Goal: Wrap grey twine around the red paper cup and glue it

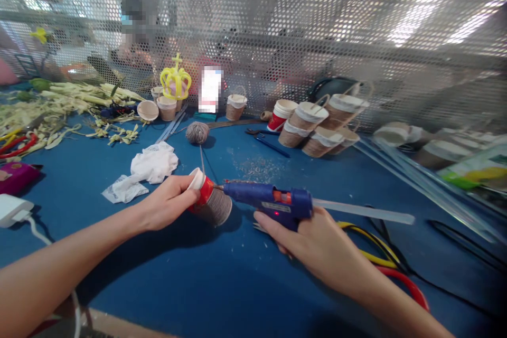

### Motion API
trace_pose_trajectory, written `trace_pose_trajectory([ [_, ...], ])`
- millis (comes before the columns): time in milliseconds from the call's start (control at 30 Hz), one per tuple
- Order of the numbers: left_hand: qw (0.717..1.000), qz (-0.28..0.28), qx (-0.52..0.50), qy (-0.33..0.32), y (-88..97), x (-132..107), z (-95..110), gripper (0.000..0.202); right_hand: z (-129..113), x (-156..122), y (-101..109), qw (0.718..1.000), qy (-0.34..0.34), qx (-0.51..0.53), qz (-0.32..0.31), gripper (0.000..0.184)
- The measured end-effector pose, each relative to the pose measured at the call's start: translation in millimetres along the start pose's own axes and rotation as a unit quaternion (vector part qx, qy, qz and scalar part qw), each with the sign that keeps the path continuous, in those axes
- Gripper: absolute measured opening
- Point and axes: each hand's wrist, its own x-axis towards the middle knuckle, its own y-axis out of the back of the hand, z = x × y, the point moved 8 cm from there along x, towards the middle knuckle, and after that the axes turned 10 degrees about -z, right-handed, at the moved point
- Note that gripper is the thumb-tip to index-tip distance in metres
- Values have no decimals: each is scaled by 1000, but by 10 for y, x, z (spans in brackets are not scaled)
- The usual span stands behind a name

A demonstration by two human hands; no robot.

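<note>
My left hand (170,203) grips a red paper cup (205,190) by its white rim, tilted on its side. Grey-brown yarn (217,208) is wound around the cup's lower part. A strand runs from the cup back to a yarn ball (197,132) on the table. My right hand (312,237) is closed around a blue hot glue gun (267,199), whose small light glows red. The gun's nozzle points left and is at the cup's side; whether it touches I cannot tell. A long clear glue stick (364,211) sticks out of its back.
Crumpled white tissue (154,162) lies beyond my left hand. Yarn-wrapped cups with handles (311,116) are stacked at the back right, near pliers (257,132). Loose glue sticks (428,185) lie right. Scissors with red and yellow handles (407,285) lie by my right forearm. A perforated screen (253,16) stands behind.
</note>
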Motion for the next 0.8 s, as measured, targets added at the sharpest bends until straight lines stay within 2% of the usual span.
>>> trace_pose_trajectory([
  [100, 1000, 1, 4, 6, 7, 0, -11, 31, 83, -16, -55, 997, -45, 63, -19, 28],
  [233, 1000, -4, 4, -2, 7, 5, 0, 30, 104, -8, -66, 994, -61, 93, -22, 37],
  [400, 1000, -11, 4, -14, -7, 3, 16, 33, 118, 13, -50, 993, -67, 97, -17, 38],
  [533, 1000, 6, 22, 5, 25, -5, -26, 30, 82, -6, -82, 995, -43, 81, -32, 38],
  [633, 1000, 13, 20, 17, 38, -5, -49, 31, 39, -14, -56, 999, -2, 34, -16, 35],
  [800, 999, 27, -4, 26, 43, 1, -27, 30, -57, -50, -17, 996, 72, -43, 23, 14],
])
